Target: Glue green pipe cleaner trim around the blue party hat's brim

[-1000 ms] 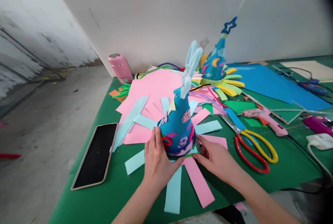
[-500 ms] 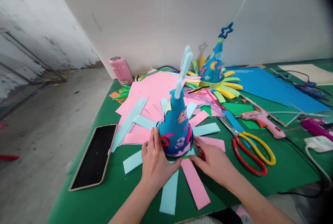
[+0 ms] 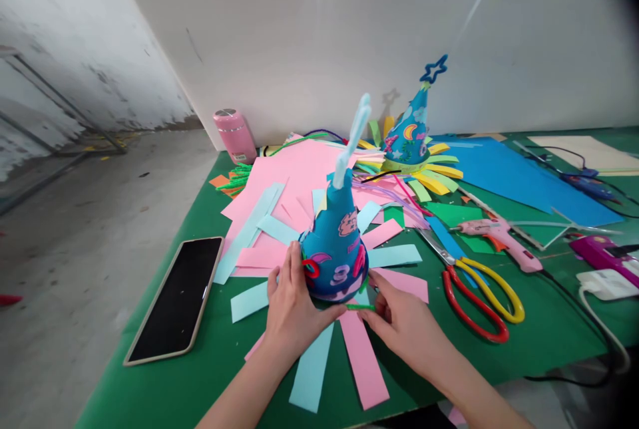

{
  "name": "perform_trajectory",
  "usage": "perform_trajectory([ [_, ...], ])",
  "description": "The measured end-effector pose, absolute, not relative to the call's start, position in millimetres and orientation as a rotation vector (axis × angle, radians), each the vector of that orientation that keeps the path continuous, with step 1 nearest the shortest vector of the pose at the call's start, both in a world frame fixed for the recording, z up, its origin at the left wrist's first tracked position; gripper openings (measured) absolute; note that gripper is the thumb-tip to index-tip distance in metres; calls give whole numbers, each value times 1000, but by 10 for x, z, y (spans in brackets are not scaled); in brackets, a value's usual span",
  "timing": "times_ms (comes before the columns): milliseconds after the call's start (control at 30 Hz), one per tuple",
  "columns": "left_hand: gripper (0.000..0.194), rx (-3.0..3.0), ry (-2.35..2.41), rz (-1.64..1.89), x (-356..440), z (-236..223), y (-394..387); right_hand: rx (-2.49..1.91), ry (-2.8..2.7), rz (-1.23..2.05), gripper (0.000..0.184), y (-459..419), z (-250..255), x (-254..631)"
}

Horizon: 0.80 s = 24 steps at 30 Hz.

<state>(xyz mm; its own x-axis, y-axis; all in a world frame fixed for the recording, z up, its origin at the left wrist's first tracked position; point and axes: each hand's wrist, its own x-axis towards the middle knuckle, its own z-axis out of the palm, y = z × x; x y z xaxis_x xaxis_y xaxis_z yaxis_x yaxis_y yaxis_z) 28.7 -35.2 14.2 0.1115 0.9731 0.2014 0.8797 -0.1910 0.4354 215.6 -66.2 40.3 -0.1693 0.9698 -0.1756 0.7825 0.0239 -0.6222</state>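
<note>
In front of me stands a blue paper party hat [image 3: 332,243] with stickers, a light blue pipe cleaner loop on top and pink and light blue paper strips [image 3: 363,362] fanned out around its base. My left hand [image 3: 292,302] holds the hat's left side, fingers along the cone and thumb near the front rim. A short green pipe cleaner [image 3: 360,307] runs along the front of the base, its left end by my left thumb. My right hand [image 3: 399,309] pinches its right part at the hat's right side. The fingertips partly hide the green piece.
A phone [image 3: 174,299] lies left, a pink bottle [image 3: 234,136] behind. A second blue hat [image 3: 409,133] stands at the back. To the right are scissors [image 3: 479,289], a pink glue gun [image 3: 504,239] with its cord, and a white plug [image 3: 606,284]. Pink paper [image 3: 294,166] lies behind the hat.
More of the green pipe cleaner shows between my hands at the front of the hat. The hat and its strips have shifted slightly left; the camera view has tilted a little.
</note>
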Motion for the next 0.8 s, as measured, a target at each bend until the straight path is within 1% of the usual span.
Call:
perform_trajectory([
  [167, 127, 2193, 1866, 648, 287, 142, -345, -1765, -1984, 933, 53, -747, 423, 2218],
  [267, 126, 2192, 1871, 637, 285, 149, -341, -1786, -1912, 887, 45, -818, 459, 2401],
  [333, 125, 2178, 1871, 637, 285, 158, -341, -1857, -1789, 757, 37, -849, 475, 2620],
  [400, 125, 2164, 1868, 645, 286, 168, -341, -1967, -1642, 550, 33, -854, 467, 2900],
  [467, 124, 2161, 1871, 653, 284, 173, -340, -2058, -1594, 345, 34, -835, 429, 3200],
  [567, 121, 2179, 1875, 630, 276, 166, -337, -2129, -1624, 120, 37, -780, 344, 3594],
  [667, 120, 2192, 1869, 599, 268, 148, -333, -2171, -1599, -13, 35, -731, 272, 3867],
  [800, 119, 2215, 1857, 626, 267, 127, -330, -2222, -1575, -110, 32, -701, 205, 4097],
])
